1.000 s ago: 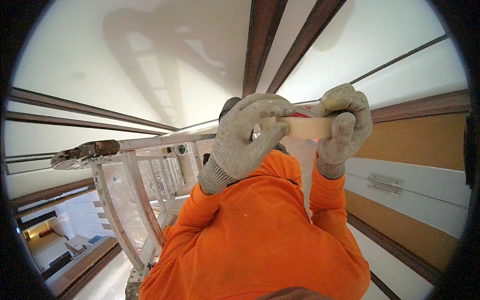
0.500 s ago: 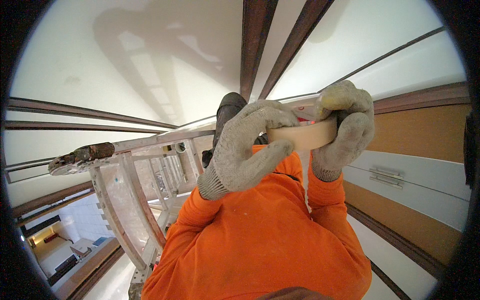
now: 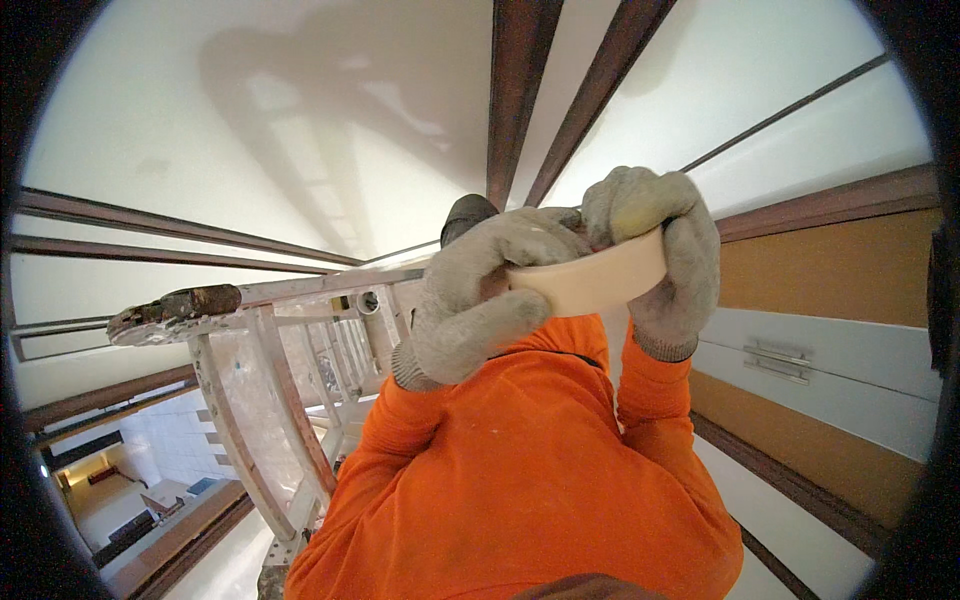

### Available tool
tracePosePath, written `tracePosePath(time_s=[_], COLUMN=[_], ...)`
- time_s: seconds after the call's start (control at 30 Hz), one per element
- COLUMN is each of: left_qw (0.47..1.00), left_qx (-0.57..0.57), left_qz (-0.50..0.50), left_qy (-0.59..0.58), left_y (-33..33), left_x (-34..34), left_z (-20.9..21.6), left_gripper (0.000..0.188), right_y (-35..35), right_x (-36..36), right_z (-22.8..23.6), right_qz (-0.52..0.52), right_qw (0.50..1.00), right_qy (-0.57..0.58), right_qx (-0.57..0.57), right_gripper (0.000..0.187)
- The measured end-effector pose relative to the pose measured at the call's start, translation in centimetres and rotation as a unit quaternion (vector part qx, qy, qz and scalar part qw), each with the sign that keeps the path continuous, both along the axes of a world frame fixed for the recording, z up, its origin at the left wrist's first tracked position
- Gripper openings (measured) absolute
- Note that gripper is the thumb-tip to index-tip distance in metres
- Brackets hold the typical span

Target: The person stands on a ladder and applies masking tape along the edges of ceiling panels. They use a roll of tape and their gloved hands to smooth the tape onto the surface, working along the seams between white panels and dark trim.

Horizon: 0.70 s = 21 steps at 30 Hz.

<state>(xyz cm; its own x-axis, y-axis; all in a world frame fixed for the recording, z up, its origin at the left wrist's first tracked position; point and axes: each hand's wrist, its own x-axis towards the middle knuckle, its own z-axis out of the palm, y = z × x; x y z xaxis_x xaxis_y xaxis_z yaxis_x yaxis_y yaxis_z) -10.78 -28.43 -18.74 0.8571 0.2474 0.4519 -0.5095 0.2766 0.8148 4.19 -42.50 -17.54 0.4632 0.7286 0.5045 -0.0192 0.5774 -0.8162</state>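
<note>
Tape roll point(image 3: 592, 280) sits between left hand point(image 3: 470, 295) and right hand point(image 3: 688, 250).

R hand point(image 3: 655, 250) has come in twd L hand point(image 3: 470, 295), its curled fingers now right by L fingertips, where a gap showed a sec ago; tape roll point(image 3: 592, 280), near level 1 s ago, now tilts, R end up, & sits a bit further L; red patch behind its rim now hidden.
</note>
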Motion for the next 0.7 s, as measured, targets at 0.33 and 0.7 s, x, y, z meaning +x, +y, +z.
tracePosePath(time_s=[0.33,0.7], left_qw=[0.996,0.984], left_qx=[0.065,0.160], left_qz=[0.057,0.031], left_qy=[0.024,0.079], left_y=[-0.9,-1.3], left_x=[-1.0,-1.0], left_z=[0.9,1.2], left_gripper=[0.048,0.036], right_y=[1.8,-0.1], right_x=[-1.6,0.1], right_z=[-0.5,0.1], right_qz=[0.145,0.000], right_qw=[0.920,0.996], right_qy=[0.343,0.092], right_qx=[0.121,-0.014], right_gripper=[0.027,0.067])
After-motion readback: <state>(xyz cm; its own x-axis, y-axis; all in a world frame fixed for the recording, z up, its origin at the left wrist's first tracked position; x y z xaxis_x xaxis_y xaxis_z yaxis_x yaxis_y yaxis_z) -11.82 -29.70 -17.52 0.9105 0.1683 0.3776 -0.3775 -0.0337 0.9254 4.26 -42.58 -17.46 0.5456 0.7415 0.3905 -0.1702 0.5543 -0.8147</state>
